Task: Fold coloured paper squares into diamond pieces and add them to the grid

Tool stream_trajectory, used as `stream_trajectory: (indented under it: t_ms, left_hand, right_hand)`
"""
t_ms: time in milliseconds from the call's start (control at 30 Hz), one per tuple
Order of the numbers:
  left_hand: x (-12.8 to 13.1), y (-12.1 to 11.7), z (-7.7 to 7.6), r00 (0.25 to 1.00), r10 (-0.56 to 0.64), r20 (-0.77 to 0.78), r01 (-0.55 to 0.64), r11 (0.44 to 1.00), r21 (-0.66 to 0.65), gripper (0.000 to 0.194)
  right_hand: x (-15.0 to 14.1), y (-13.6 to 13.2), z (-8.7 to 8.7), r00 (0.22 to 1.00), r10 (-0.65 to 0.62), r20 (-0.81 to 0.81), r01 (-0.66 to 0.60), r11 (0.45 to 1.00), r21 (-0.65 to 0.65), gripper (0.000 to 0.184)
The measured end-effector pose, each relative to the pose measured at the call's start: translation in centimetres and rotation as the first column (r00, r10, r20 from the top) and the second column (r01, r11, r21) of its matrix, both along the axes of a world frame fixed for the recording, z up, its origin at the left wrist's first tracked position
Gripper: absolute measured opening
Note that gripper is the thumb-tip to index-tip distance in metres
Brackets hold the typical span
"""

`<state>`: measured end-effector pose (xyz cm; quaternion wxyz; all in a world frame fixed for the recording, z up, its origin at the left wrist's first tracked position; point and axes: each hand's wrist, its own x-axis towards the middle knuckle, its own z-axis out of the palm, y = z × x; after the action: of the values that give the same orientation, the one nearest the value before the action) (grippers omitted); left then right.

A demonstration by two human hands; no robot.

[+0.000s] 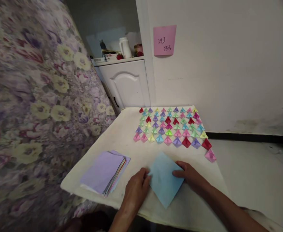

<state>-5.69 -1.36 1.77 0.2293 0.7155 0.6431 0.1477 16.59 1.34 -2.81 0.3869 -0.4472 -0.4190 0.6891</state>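
A square sheet of light blue paper (166, 180) is held just above the front of the table, turned so that one corner points toward me. My left hand (139, 185) pinches its left corner between thumb and fingers. At the opposite corner, my right hand (185, 173) grips the paper, thumb on top and the other fingers partly hidden behind. To the left lies a stack of coloured paper (102, 172) with a purple sheet uppermost. Beyond the blue sheet stand rows of small folded paper shapes (168, 125) in many colours.
The cream-covered table (117, 132) meets the wall at the back. One pink folded shape (210, 155) sits near the right edge. A floral curtain (47, 96) hangs at left, beside a white cabinet (129, 82). A pink note (164, 40) is stuck on the wall.
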Motion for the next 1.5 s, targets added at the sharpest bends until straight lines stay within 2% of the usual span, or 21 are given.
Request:
stream_trajectory:
  t_ms: [167,233,300,367,433,533,600,667,733,900,1033,1267,1500]
  left_hand:
    - [0.2,0.3,0.3,0.988,0.035,0.151,-0.04,0.999,0.029,0.018]
    - [0.0,0.5,0.2,0.956,0.072,0.285,-0.085,0.996,0.033,0.021]
    - [-0.1,0.6,0.1,0.891,0.126,0.437,-0.154,0.988,0.028,0.027]
    - [0.0,0.7,0.2,0.782,0.19,0.594,-0.225,0.974,-0.015,0.036]
    - [0.5,0.7,0.6,0.623,0.25,0.741,-0.247,0.962,-0.116,0.044]
    - [2.0,0.5,1.5,0.349,0.309,0.885,-0.11,0.951,-0.289,0.046]
    - [3.0,0.4,2.0,0.202,0.305,0.931,0.024,0.949,-0.316,0.044]
    - [3.6,0.3,2.3,0.088,0.284,0.955,0.083,0.953,-0.292,0.044]
    - [3.8,0.4,2.4,0.02,0.278,0.96,0.091,0.956,-0.279,0.042]
    - [3.9,0.7,2.5,-0.035,0.31,0.95,0.113,0.946,-0.304,0.042]
    - [4.5,0.6,2.5,-0.054,0.326,0.944,0.142,0.938,-0.316,0.045]
    - [5.8,0.7,2.4,-0.035,0.346,0.937,0.195,0.922,-0.334,0.048]
    - [7.1,0.5,2.6,0.002,0.352,0.936,0.211,0.915,-0.344,0.044]
  right_hand:
    - [-0.4,-0.4,0.6,0.981,0.021,-0.195,-0.037,0.996,-0.078,0.028]
    - [-0.3,-0.4,1.2,0.95,0.027,-0.31,-0.053,0.995,-0.079,0.029]
    - [-0.1,-0.5,1.9,0.921,0.041,-0.388,-0.063,0.997,-0.043,0.029]
    - [0.0,-0.5,2.5,0.898,0.057,-0.436,-0.063,0.998,0.002,0.029]
    - [0.0,-0.6,2.9,0.88,0.067,-0.47,-0.06,0.998,0.031,0.031]
    - [-0.3,-0.8,3.1,0.85,0.077,-0.521,-0.07,0.997,0.033,0.033]
    - [-0.4,-1.0,3.1,0.828,0.087,-0.553,-0.089,0.996,0.024,0.034]
    - [-0.5,-1.0,3.2,0.814,0.095,-0.573,-0.103,0.994,0.019,0.035]
    - [-0.4,-1.0,3.3,0.812,0.094,-0.576,-0.106,0.994,0.014,0.038]
    - [-0.1,-0.7,3.4,0.837,0.031,-0.547,-0.053,0.998,-0.026,0.036]
    - [0.0,-0.6,3.4,0.829,0.038,-0.558,-0.076,0.996,-0.046,0.028]
    - [-0.5,-0.8,3.2,0.831,0.092,-0.548,-0.133,0.99,-0.035,0.029]
    - [-1.1,-0.8,3.5,0.888,0.042,-0.458,-0.059,0.998,-0.022,0.038]
